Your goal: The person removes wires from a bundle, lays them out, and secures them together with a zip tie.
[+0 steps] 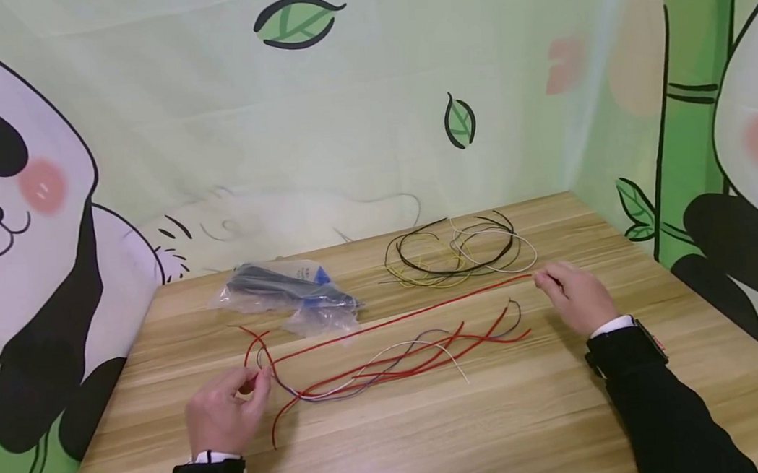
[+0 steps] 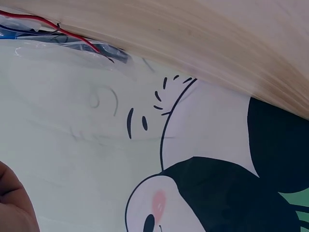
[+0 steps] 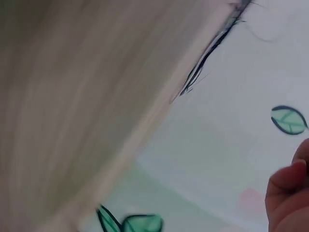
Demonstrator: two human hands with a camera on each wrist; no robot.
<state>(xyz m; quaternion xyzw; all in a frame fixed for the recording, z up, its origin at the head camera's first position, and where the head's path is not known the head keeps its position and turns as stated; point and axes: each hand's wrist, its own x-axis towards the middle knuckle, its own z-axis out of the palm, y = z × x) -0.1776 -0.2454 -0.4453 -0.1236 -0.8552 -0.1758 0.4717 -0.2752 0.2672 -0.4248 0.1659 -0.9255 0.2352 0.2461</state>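
My right hand pinches the tip of a long red wire, pulled nearly straight above the table. The wire's other end runs to my left hand, whose thumb and fingers pinch near the left ends of several wires. From there more red wires, a thin white wire and a purple-blue wire trail rightward. In the left wrist view a red wire crosses the top left corner, with part of the left hand below. The right wrist view shows only curled fingers.
Behind the wires lies a clear plastic bag with dark contents. Loose coils of black, yellow and white wire lie at the back right. The wooden table meets a panda-printed backdrop at the back and sides.
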